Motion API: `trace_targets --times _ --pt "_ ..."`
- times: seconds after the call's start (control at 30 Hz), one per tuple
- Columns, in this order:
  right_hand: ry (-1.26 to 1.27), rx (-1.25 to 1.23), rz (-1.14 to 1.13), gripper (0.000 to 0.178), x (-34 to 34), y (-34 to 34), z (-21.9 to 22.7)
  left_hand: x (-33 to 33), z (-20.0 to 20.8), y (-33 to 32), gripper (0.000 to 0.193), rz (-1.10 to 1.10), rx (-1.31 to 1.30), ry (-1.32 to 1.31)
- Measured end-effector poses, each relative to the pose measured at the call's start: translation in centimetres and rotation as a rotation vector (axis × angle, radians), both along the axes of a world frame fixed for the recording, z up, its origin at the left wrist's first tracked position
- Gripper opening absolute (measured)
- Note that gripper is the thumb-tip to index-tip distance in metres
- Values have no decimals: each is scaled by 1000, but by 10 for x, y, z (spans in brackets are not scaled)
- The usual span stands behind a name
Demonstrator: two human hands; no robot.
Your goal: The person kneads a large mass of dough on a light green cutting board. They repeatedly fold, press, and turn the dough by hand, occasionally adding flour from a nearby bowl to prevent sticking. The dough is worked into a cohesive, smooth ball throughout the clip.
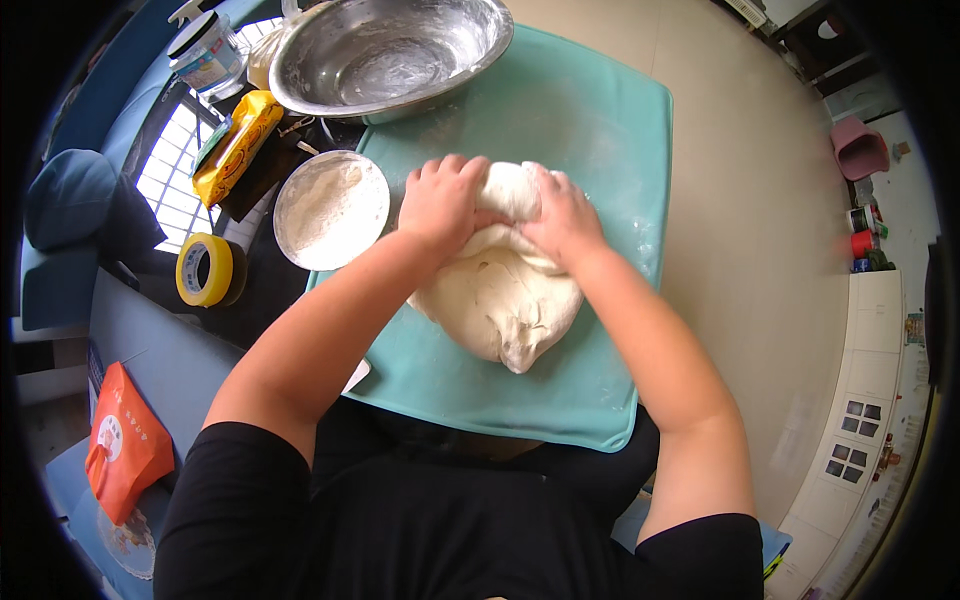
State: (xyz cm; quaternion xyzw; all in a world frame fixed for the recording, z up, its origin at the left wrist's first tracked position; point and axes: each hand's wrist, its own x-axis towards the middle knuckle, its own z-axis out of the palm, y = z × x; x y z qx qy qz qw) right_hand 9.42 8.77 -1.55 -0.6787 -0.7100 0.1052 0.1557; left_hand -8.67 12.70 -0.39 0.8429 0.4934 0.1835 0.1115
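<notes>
A large lump of pale dough lies in the middle of a teal board. Its far edge is folded up into a thick roll. My left hand grips the left side of that roll, and my right hand grips its right side. Fingers of both hands curl over the far side of the dough, where their tips are hidden. Both thumbs press in on the near side of the fold. Just left of my left hand stands a round bowl of flour, overlapping the board's edge.
A big steel basin dusted with flour rests on the board's far left corner. Further left are a yellow packet, a roll of yellow tape and a white-lidded jar. An orange bag lies on the blue seat at lower left.
</notes>
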Motion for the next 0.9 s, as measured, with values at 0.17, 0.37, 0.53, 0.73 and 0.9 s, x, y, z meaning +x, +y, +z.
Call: trace_targets --times 0.17,0.37,0.53,0.73,0.9 --pt "-30 14 -121 58 10 30 -11 23 3 34 54 71 -189 -14" --pt "-127 65 -250 54 -13 33 -9 16 6 34 54 123 -181 69" --pt "863 -147 83 77 35 -28 35 -18 52 -5 75 -104 -398 -212" --pt "-22 -131 49 100 -9 -109 76 -40 30 -97 103 -241 86 -84" --pt "-119 -55 74 113 -15 -137 29 -40 16 -132 108 -246 143 60"
